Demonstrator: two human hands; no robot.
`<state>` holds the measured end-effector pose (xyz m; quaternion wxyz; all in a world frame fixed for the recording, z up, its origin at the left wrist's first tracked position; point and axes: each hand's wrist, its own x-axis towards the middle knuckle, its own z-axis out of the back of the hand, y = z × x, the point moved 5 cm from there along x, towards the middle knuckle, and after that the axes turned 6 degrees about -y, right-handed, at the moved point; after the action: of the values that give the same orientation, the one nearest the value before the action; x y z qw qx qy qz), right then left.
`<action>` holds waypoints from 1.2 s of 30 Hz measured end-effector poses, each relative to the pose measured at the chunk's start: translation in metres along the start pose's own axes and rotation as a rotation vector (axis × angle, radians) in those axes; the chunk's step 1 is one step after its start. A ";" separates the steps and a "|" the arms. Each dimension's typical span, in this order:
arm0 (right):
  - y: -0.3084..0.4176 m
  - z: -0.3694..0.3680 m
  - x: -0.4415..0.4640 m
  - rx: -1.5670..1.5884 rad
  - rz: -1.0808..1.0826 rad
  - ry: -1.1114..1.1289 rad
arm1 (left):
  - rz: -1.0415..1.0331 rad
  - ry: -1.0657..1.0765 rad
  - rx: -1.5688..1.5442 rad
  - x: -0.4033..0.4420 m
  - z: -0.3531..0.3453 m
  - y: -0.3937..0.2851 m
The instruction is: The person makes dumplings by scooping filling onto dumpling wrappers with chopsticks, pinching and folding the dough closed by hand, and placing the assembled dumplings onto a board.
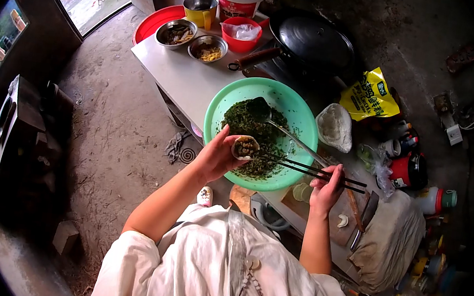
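My left hand (211, 158) is closed around the edge of a round dumpling wrapper (237, 154) with chopped filling (246, 147) in it, above the near left rim of a green basin (308, 121). In my right hand (325, 192) are dark chopsticks (296, 165), their tips pointing left toward the wrapper. Chopped green filling (237, 116) lies in the basin. A ladle (260, 109) rests in it, its long handle running toward my right hand. Pale round wrappers (302, 192) lie near the basin, and a folded dumpling (343, 220) sits on the board right of my right wrist.
A rolling pin (354, 210), a knife (365, 220) and a beige cloth (393, 239) lie at right. Behind the basin stand a lidded black wok (313, 40), a white bowl (334, 127) and a yellow bag (371, 96). Metal bowls (208, 48) and a red tub (241, 37) stand farther left.
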<state>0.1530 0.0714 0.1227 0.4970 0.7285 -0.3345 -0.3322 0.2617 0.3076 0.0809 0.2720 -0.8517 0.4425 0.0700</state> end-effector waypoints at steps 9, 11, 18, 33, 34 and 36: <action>0.044 -0.034 -0.039 -0.448 0.575 0.356 | -0.091 -0.067 -0.044 0.008 0.008 -0.001; 0.050 -0.036 -0.040 -0.426 0.555 0.370 | -0.093 -0.088 -0.052 0.009 0.010 -0.002; 0.045 -0.045 -0.037 -0.288 0.513 0.336 | -0.077 -0.026 -0.056 0.012 0.004 -0.002; -0.057 0.001 0.028 0.167 -0.401 0.002 | 0.110 0.074 -0.074 0.000 -0.026 0.001; -0.057 0.002 0.028 0.168 -0.402 0.002 | 0.113 0.062 -0.059 0.000 -0.025 0.001; -0.057 0.002 0.028 0.251 -0.468 0.003 | 0.103 0.048 -0.029 -0.001 -0.028 0.002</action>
<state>0.1760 0.0637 0.0642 0.3128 0.8424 -0.1947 -0.3931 0.2562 0.2931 0.1038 0.2452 -0.8330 0.4911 0.0700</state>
